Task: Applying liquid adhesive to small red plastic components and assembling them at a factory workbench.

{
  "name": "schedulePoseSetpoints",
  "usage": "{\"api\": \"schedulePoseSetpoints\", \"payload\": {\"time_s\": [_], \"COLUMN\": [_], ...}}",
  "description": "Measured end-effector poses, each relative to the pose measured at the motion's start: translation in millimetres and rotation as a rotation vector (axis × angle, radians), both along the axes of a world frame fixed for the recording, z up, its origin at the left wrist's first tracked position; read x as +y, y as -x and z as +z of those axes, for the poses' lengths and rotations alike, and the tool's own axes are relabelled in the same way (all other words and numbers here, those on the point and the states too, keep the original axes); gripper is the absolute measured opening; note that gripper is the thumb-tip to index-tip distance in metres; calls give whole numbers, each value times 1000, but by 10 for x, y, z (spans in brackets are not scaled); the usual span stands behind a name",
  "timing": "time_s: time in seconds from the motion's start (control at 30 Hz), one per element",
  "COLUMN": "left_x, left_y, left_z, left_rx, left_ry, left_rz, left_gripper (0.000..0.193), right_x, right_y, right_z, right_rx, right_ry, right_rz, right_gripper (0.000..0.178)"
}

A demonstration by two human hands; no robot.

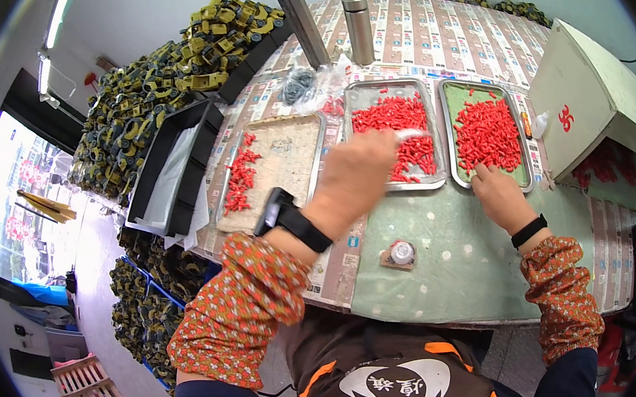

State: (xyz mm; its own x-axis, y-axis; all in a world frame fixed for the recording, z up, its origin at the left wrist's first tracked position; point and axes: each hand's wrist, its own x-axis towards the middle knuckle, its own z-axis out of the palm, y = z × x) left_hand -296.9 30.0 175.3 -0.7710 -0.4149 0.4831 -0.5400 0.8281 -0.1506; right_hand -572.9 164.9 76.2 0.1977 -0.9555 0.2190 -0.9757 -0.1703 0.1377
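My left hand (361,170) is closed and slightly blurred, over the near left edge of the middle metal tray (437,165). A pale, smeared thing (408,135) shows at its fingertips; its kind cannot be made out. Small red plastic-looking pieces (390,115) fill much of that tray. My right hand (500,195) has its fingers bent together over the near left corner of the right tray (527,167), at the edge of more red pieces (486,136). Whatever its fingertips hold is hidden. On the green mat below sits a small round white-topped object (400,252) on a square base.
The left tray (323,140) has red pieces along its left side. Beyond stand a steel flask (358,30) and a metal post (301,20). A black bin (175,170) and heaped yellow-black toy vehicles (134,113) flank the left; a pale box-shaped hood (591,88) stands right.
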Motion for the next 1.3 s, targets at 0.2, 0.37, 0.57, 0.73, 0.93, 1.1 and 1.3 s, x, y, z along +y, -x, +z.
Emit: {"api": "schedulePoseSetpoints", "payload": {"time_s": [0.2, 0.37, 0.57, 0.73, 0.93, 1.1, 1.3], "left_x": [-1282, -2075, -2615, -2920, -2379, -1253, 686], "left_y": [-767, -1097, -1327, -1694, -1539, -1432, -1419], "left_z": [-86, -221, -403, -778, -500, -62, 294], "left_rx": [-30, -64, -180, -229, -42, 616, 393], "left_ry": [93, 186, 266, 93, -126, -1260, -2007], "left_rz": [361, 504, 543, 651, 677, 265, 112], "left_gripper": [12, 10, 3, 12, 19, 24, 22], "right_x": [159, 472, 988, 1331, 1366, 1275, 1264], "right_y": [-144, -338, -706, -889, -978, -1242, -1563], "right_z": [307, 492, 736, 780, 708, 582, 619], "right_rx": [-194, -305, -355, -421, -645, -1113, -1301], "right_ry": [-30, 12, -62, -78, -19, 27, 15], "right_rz": [-55, -52, -131, -240, -236, -314, -106], "right_gripper": [9, 9, 11, 20, 28, 31, 34]}}
